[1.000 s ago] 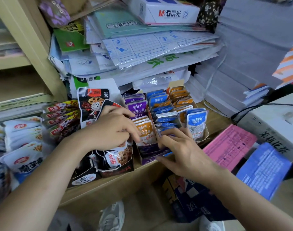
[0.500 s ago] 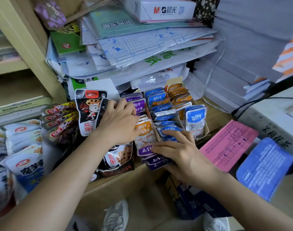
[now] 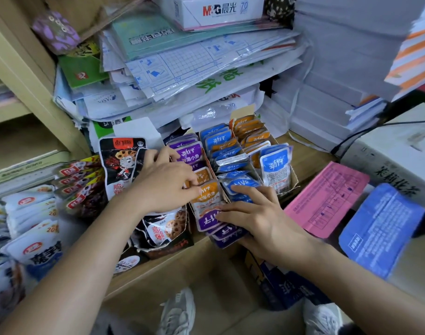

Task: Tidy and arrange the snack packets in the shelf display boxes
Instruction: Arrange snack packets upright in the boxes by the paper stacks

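A cardboard display box on the wooden shelf holds three rows of small snack packets. My left hand reaches over the left row and pinches an orange packet between thumb and fingertips. My right hand lies at the box's front with straight fingers. Its fingertips press on a blue packet in the middle row and on purple packets lying flat at the left row's front. A taller blue packet stands upright in the right row.
A box of black snack packets stands left of the display box. Red-labelled packets and white packets lie further left. Stacked papers loom behind. A pink pad, a blue pad and a white carton lie right.
My left hand has shifted right from the black packets onto the orange ones. Purple packets now lie flat at the row's front under my right fingers, which stretched forward onto the blue packet.
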